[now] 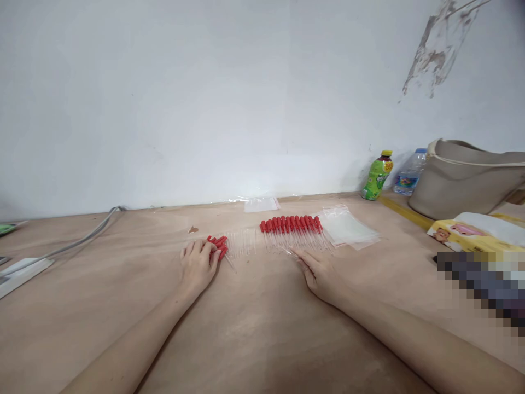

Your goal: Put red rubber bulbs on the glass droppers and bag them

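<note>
My left hand [197, 264] lies palm down on the wooden table [254, 328], its fingers stretched over a small bunch of red-bulbed glass droppers [219, 247]. My right hand [318, 269] rests flat to the right, fingers extended and touching the glass tips of a long row of red-bulbed droppers [292, 225]. Between the two groups lie a few clear glass tubes [241, 242].
Clear plastic bags [348, 228] lie right of the row, another bag [261, 204] by the wall. A green bottle [377, 176], a water bottle [410, 172] and a beige bag [467, 178] stand at the back right. A tissue pack [476, 231] is right; a grey cable [82, 236] left.
</note>
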The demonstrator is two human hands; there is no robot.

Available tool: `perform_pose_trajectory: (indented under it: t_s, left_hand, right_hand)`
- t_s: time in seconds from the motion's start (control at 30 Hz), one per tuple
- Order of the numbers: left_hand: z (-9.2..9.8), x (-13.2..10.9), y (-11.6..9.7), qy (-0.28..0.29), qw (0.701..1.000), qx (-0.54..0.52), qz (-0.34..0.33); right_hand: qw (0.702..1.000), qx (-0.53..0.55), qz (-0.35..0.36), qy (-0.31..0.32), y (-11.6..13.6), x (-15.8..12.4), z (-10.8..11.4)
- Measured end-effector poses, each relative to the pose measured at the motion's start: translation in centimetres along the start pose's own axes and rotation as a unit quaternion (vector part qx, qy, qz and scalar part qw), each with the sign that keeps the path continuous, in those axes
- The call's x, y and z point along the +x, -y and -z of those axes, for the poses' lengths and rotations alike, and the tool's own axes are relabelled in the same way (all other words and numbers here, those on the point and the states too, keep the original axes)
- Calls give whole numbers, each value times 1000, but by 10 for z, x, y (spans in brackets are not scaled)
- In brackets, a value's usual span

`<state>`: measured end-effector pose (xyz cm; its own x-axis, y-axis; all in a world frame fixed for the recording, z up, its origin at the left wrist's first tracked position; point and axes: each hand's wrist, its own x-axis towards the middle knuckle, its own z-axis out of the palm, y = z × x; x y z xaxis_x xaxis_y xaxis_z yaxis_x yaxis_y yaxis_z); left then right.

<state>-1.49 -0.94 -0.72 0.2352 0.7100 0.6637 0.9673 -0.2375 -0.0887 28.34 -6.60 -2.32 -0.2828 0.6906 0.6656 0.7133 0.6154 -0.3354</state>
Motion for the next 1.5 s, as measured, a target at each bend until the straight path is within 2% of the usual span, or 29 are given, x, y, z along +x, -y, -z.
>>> perform_pose_trajectory:
  t_s: [0.13,0.23,0.33,0.43,0.53,0.67,0.8,1.17,1.5]
  left_hand:
    - [5,1,-5,-16,1000,-12,-3]
    - [14,-3,-19,-13,994,-100,-30]
    - [23,-14,-43,53,969,-239,-48]
    - [29,-25,-65,158,927,-329,-87]
    - [30,-28,-75,183,910,-359,-93]
    - [29,-24,-75,188,897,-392,-74]
    - [29,-23,-75,190,880,-436,-21]
    - [22,-29,-80,246,767,-590,61]
    - [20,-28,-79,292,747,-595,46]
  right_hand:
    - [1000,-15,-19,10,3,3,5]
    - [998,-27,-46,16,4,4,7]
    - [998,-43,-47,27,4,4,7]
    - [997,-62,-19,42,4,3,8]
    - [996,-63,-3,63,7,3,8]
    - [997,-37,4,63,17,2,4]
    - [997,-22,37,63,27,1,-2]
    - [995,-9,84,48,24,-1,-6]
    - [990,-1,87,107,19,3,-5]
